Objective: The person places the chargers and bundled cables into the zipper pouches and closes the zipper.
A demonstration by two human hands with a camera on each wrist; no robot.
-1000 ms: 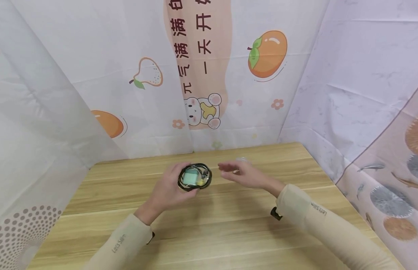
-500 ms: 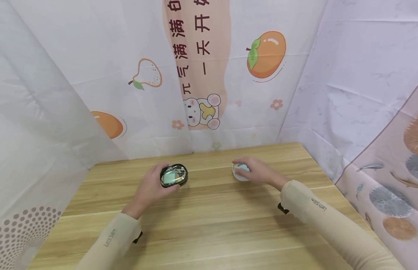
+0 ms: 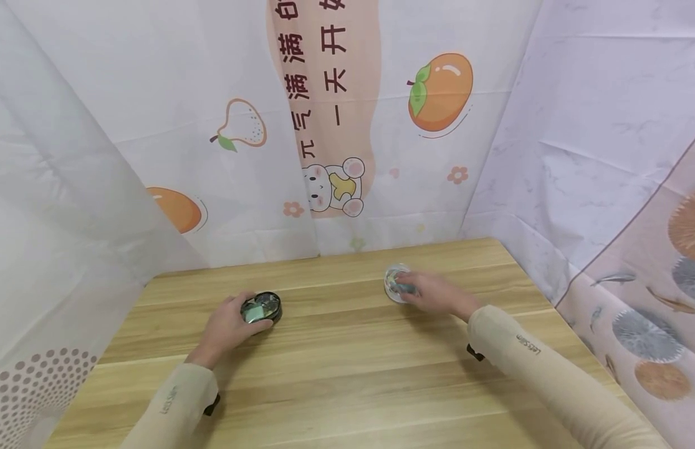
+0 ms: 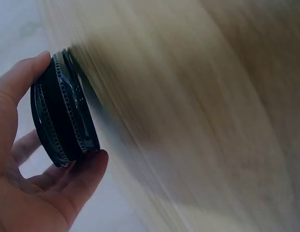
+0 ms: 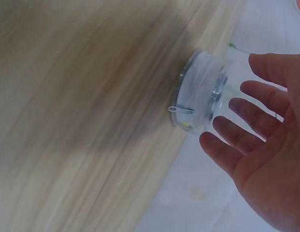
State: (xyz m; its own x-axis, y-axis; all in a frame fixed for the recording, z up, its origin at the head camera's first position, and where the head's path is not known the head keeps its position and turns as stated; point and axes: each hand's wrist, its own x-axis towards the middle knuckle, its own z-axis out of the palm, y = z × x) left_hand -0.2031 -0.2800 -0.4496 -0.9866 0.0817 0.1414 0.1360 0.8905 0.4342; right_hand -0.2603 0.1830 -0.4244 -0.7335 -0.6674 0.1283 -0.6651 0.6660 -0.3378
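Observation:
My left hand (image 3: pixel 226 324) grips a small rounded case with black sides and a clear top (image 3: pixel 261 307) at the left of the table; a pale teal thing shows inside. In the left wrist view, thumb and fingers hold the rim of this black case (image 4: pixel 65 108), which has toothed bands round its side. Whether it touches the table, I cannot tell. My right hand (image 3: pixel 434 293) is at a clear round case (image 3: pixel 393 284) towards the back right. The right wrist view shows the fingers spread beside this clear case (image 5: pixel 196 92), which bears a zip pull (image 5: pixel 180 110).
The light wood table (image 3: pixel 336 355) reaches back to a printed white curtain (image 3: pixel 240 206). Further white curtain hangs at the right (image 3: pixel 549 187).
My left hand has carried the black case to the left and lower towards the table. My right hand has moved right to the clear case, which shows more now.

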